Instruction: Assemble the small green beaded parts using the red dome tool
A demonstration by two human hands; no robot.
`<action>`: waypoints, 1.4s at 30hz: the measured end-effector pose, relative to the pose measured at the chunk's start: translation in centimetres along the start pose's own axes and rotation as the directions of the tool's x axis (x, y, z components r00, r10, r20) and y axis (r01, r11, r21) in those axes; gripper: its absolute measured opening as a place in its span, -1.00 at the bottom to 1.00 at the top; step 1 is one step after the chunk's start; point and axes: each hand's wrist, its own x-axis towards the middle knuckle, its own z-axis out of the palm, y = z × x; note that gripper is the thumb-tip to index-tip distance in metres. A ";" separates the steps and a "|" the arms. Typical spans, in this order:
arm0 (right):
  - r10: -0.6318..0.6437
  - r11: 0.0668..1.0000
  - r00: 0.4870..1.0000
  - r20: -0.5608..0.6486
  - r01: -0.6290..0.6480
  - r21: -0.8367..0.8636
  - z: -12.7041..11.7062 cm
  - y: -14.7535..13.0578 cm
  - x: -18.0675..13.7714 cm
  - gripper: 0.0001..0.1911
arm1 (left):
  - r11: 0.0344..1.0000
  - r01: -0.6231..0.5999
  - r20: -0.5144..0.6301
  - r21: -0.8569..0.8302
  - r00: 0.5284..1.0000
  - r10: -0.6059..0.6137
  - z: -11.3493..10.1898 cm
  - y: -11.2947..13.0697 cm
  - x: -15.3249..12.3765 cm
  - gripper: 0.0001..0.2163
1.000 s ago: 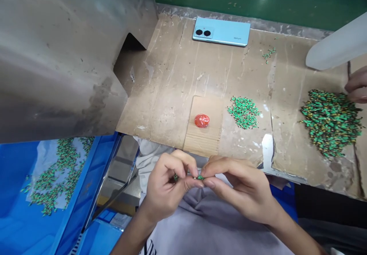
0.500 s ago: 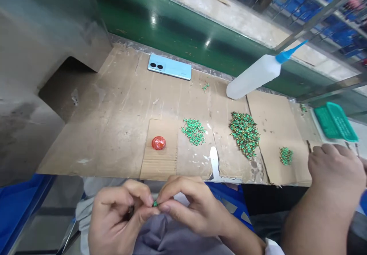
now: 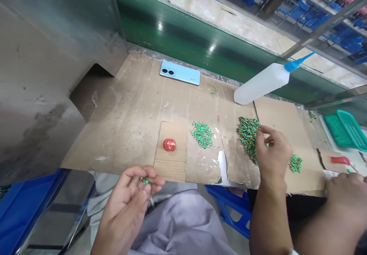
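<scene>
My left hand [image 3: 130,195] is low in front of the table edge, palm up, with thumb and fingers pinched on a small green part [image 3: 145,181]. My right hand [image 3: 271,153] is stretched out to the right over the cardboard. Its fingers curl down onto the large pile of green parts [image 3: 247,132]; what they hold is hidden. A smaller pile of green parts [image 3: 202,134] lies to the left of it, and a red round cap [image 3: 169,144] sits further left.
Another person's hand [image 3: 345,188] rests at the right table edge. A blue phone [image 3: 180,72], a tilted white squeeze bottle [image 3: 263,83], a green basket [image 3: 346,129] and a third small green pile [image 3: 295,163] are here. A grey metal housing [image 3: 43,75] stands left.
My hands have parted: the right one left the part and reached out to the large pile. The left hand keeps the green part. The view swung up and to the right.
</scene>
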 end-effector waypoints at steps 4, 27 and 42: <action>-0.215 0.970 0.904 0.369 0.153 0.191 0.9 -3.8 -2.6 -0.83 | 0.999 0.038 0.108 0.034 0.993 -0.042 -0.7 -0.1 0.2 -0.65; -0.194 0.548 0.771 0.607 -0.428 0.719 0.5 -11.8 -6.7 -0.91 | 0.999 0.037 0.248 0.034 0.968 -0.045 0.8 0.0 -0.5 -0.86; -0.623 0.541 0.741 0.251 0.176 0.823 1.9 -16.0 -8.5 -0.63 | 0.924 -0.197 0.105 0.329 0.980 0.171 2.3 -0.5 -0.6 -0.90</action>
